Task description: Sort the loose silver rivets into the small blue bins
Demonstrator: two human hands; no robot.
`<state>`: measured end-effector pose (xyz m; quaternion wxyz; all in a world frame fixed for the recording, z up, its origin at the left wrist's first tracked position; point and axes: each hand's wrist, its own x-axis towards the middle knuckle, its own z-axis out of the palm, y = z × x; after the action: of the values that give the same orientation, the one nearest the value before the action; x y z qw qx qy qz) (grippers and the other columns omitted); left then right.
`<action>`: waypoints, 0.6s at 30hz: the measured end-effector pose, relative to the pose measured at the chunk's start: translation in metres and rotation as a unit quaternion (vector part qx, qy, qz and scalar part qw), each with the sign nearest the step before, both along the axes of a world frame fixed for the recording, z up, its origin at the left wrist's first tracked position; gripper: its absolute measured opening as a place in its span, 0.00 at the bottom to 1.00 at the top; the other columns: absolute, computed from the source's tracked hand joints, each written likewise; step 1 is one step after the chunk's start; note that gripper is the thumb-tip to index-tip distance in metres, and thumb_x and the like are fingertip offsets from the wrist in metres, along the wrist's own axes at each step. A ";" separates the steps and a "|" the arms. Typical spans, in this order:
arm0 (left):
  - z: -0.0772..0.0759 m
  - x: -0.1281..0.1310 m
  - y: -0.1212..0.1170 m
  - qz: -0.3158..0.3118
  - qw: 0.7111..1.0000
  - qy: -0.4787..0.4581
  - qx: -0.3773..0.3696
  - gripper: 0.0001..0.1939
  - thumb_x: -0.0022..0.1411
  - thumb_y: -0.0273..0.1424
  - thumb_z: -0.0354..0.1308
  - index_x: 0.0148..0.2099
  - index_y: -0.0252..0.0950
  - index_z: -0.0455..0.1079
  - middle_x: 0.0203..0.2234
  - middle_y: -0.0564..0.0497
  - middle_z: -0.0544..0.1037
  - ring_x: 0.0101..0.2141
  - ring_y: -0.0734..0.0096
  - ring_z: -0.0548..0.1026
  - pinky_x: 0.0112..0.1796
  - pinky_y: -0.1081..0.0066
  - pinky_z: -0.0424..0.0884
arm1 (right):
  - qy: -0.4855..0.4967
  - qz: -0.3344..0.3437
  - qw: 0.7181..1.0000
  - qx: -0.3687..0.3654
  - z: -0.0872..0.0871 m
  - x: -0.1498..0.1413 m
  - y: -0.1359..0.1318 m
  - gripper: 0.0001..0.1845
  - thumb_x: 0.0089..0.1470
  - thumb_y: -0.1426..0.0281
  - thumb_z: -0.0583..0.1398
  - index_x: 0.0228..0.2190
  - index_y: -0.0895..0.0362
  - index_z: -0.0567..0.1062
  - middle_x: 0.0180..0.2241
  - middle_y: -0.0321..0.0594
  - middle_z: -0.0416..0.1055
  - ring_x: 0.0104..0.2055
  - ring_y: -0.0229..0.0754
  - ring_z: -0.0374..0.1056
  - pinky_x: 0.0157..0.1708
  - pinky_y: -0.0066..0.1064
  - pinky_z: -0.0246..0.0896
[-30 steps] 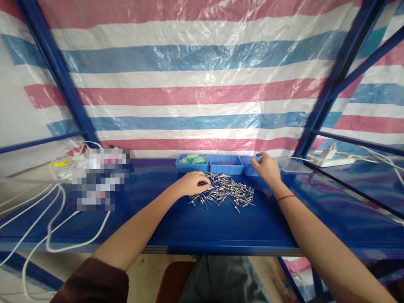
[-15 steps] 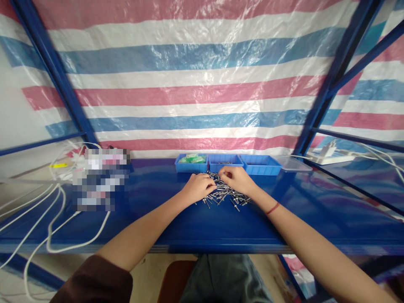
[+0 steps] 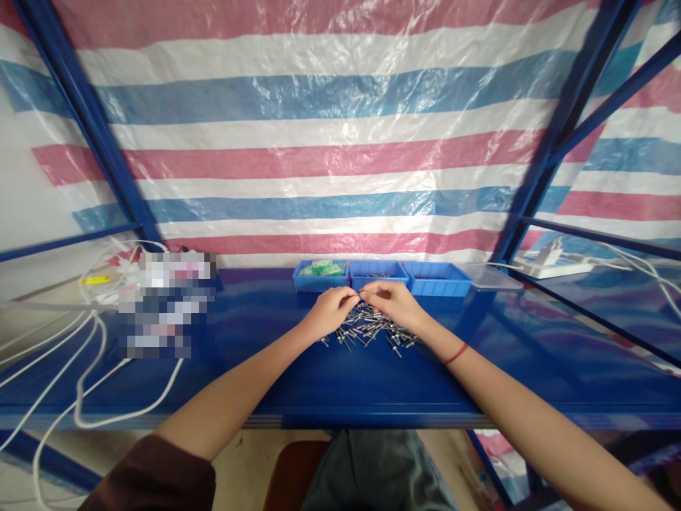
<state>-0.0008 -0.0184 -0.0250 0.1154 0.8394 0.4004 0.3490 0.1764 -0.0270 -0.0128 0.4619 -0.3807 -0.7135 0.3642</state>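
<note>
A loose pile of silvery blind rivets (image 3: 372, 324) lies on the blue tabletop (image 3: 351, 383). Over its back edge, the fingertips of both hands meet. My left hand (image 3: 330, 311) is closed in a pinch, thumb against fingers, at one end of a small rivet (image 3: 360, 292). My right hand (image 3: 392, 301), also pinched, has the other side of that piece. Fingers cover most of it, so its shape shows poorly. Just behind the hands stand three blue bins: the left bin (image 3: 321, 284) with green-and-white packets, the middle bin (image 3: 379, 284) and the right bin (image 3: 439, 286) with a few metal pieces.
White cables (image 3: 128, 420) loop over the left of the table beside a blurred-out patch. A clear plastic lid (image 3: 494, 277) lies right of the bins, near a white power strip (image 3: 553, 262). Blue metal posts (image 3: 547, 160) frame the bench before a striped sheet (image 3: 330, 163).
My left hand has lifted off the pile and moved up. My right hand has shifted slightly left, and the two sets of fingertips, apart before, now meet at a small piece.
</note>
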 end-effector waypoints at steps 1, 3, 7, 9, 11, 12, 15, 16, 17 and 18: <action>0.000 0.000 0.000 -0.007 1.000 -0.002 0.000 0.13 0.63 0.36 0.47 0.36 0.37 0.71 0.30 0.51 0.75 0.33 0.68 0.70 0.38 0.69 0.64 | 0.008 -0.002 1.000 -0.002 0.001 -0.001 -0.001 0.17 0.44 0.58 0.62 0.30 0.60 0.75 0.25 0.38 0.73 0.19 0.32 0.62 0.17 0.25 0.59; 0.000 0.001 -0.002 -0.021 1.000 -0.005 -0.002 0.13 0.63 0.36 0.46 0.36 0.37 0.71 0.30 0.51 0.76 0.33 0.68 0.70 0.39 0.68 0.64 | 0.015 -0.004 1.000 0.006 0.002 -0.001 -0.002 0.17 0.44 0.58 0.62 0.30 0.60 0.75 0.25 0.38 0.73 0.18 0.31 0.62 0.17 0.24 0.58; 0.002 0.003 -0.006 -0.041 0.999 -0.024 -0.010 0.12 0.62 0.36 0.48 0.37 0.37 0.71 0.31 0.51 0.75 0.34 0.68 0.71 0.40 0.69 0.65 | 0.007 -0.001 0.999 0.043 0.001 0.001 0.001 0.16 0.46 0.57 0.62 0.28 0.59 0.75 0.26 0.39 0.73 0.20 0.32 0.63 0.19 0.26 0.60; 0.003 0.004 -0.007 -0.049 0.998 -0.035 -0.016 0.11 0.62 0.36 0.49 0.38 0.37 0.70 0.32 0.50 0.75 0.34 0.69 0.71 0.39 0.69 0.65 | -0.002 -0.007 0.998 0.067 0.000 0.001 0.001 0.16 0.47 0.57 0.61 0.28 0.59 0.75 0.27 0.40 0.73 0.21 0.33 0.63 0.21 0.27 0.62; 0.003 0.004 -0.007 -0.050 0.997 -0.047 -0.019 0.11 0.61 0.36 0.50 0.39 0.36 0.69 0.32 0.51 0.75 0.34 0.69 0.71 0.38 0.70 0.66 | -0.018 -0.015 0.995 0.096 0.000 0.001 0.001 0.16 0.48 0.58 0.60 0.29 0.59 0.75 0.28 0.40 0.74 0.24 0.34 0.64 0.23 0.27 0.62; 0.003 0.004 -0.007 -0.046 0.997 -0.054 -0.018 0.11 0.61 0.36 0.50 0.38 0.36 0.69 0.32 0.51 0.74 0.34 0.69 0.71 0.38 0.70 0.66 | -0.027 -0.020 0.993 0.112 -0.001 0.001 0.000 0.16 0.48 0.58 0.60 0.29 0.59 0.75 0.28 0.41 0.74 0.24 0.35 0.65 0.24 0.27 0.62; 0.004 0.003 -0.006 -0.020 0.996 -0.083 0.005 0.09 0.60 0.36 0.52 0.37 0.36 0.68 0.30 0.51 0.73 0.33 0.70 0.70 0.38 0.70 0.66 | -0.056 -0.036 0.985 0.160 -0.001 0.000 -0.002 0.14 0.50 0.59 0.60 0.31 0.57 0.76 0.29 0.40 0.74 0.25 0.35 0.65 0.25 0.27 0.61; 0.005 0.002 -0.006 -0.009 0.996 -0.090 0.018 0.08 0.60 0.36 0.52 0.36 0.36 0.67 0.30 0.51 0.73 0.34 0.70 0.70 0.38 0.70 0.66 | -0.063 -0.043 0.982 0.172 -0.001 0.000 -0.003 0.14 0.50 0.60 0.59 0.32 0.57 0.77 0.29 0.40 0.74 0.25 0.35 0.64 0.25 0.28 0.60; 0.006 0.002 -0.006 0.000 0.995 -0.096 0.031 0.07 0.59 0.35 0.53 0.36 0.36 0.67 0.31 0.51 0.73 0.34 0.71 0.70 0.38 0.70 0.66 | -0.069 -0.050 0.980 0.182 -0.001 0.001 -0.003 0.13 0.51 0.61 0.59 0.33 0.56 0.77 0.29 0.39 0.74 0.25 0.35 0.64 0.25 0.28 0.60; 0.007 0.001 -0.006 0.007 0.994 -0.100 0.047 0.06 0.59 0.34 0.54 0.35 0.36 0.67 0.31 0.51 0.73 0.34 0.71 0.70 0.39 0.70 0.66 | -0.075 -0.058 0.977 0.191 0.000 0.001 -0.004 0.12 0.51 0.62 0.59 0.33 0.56 0.77 0.29 0.39 0.75 0.24 0.35 0.65 0.26 0.28 0.60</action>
<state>0.0001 -0.0247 -0.0180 0.1134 0.8017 0.3761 0.4506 0.1774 -0.0306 -0.0132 0.4916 -0.3523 -0.7791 0.1649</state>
